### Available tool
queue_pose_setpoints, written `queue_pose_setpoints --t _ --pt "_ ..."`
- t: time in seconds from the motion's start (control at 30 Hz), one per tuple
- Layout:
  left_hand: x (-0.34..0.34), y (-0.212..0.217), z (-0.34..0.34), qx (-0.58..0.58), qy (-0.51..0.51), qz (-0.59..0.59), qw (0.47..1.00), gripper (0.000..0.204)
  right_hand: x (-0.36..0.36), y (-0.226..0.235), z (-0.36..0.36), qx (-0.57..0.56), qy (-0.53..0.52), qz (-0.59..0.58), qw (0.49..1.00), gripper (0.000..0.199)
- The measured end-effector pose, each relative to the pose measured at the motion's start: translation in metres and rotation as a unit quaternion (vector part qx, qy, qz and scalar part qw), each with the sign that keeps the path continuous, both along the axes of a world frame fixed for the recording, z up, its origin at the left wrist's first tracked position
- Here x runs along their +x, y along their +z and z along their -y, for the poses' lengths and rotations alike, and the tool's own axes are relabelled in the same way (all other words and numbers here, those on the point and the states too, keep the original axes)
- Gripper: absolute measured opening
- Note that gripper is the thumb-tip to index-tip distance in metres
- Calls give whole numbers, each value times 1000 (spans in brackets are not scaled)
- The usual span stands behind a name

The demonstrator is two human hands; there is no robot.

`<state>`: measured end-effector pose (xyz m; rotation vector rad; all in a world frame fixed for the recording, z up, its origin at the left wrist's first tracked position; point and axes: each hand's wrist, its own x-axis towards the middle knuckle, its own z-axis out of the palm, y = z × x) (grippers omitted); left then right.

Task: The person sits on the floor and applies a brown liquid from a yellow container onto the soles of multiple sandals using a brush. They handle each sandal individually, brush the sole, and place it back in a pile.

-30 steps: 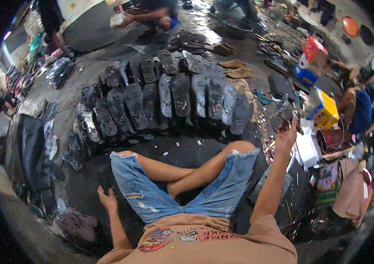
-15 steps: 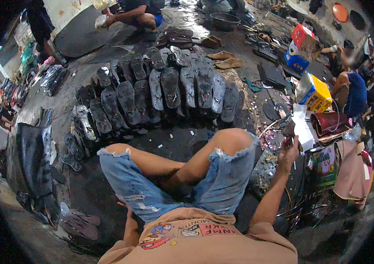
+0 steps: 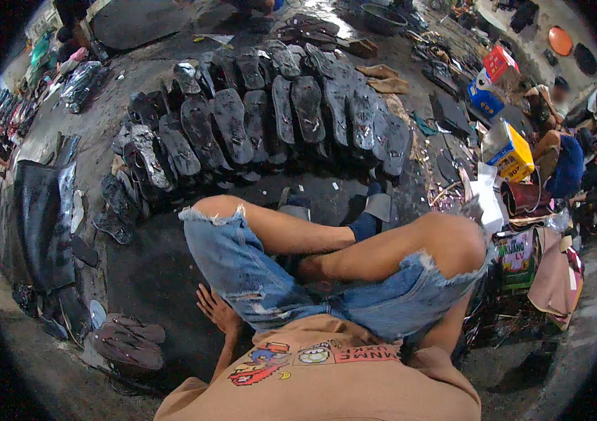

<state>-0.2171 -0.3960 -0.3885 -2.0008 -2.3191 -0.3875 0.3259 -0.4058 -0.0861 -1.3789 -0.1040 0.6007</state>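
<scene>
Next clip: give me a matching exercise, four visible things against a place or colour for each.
Things:
1. left hand
2. row of dark shoe soles
3. yellow box
4. denim shorts

Descriptions:
A. blue, frayed at the hems
B. flat on the dark floor beside the thigh
C. on the right, among clutter
D. laid out ahead of the knees

Pairs: 1-B, 2-D, 3-C, 4-A

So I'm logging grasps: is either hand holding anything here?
The left hand lies flat on the dark floor, holding nothing. The right hand is hidden behind the raised knee.
</scene>
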Motion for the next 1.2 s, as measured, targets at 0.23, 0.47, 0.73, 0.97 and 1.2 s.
queue_pose_setpoints --t 0.23,0.47,0.73,0.97,1.2 --pt "7 9 -8 134 13 59 989 50 -101 60 -42 -231 186 75 952 51" --pt "58 26 -41 50 -180 47 981 40 -203 167 -84 -547 341 153 749 54" --pt "288 58 -175 125 -560 -115 811 31 -221 195 -123 -653 384 98 645 54" --pt "308 49 -176 70 -590 -130 794 27 -178 181 -180 -720 409 130 546 54" --pt "217 96 -155 -100 -526 36 843 26 -119 138 -225 -780 442 151 416 54"
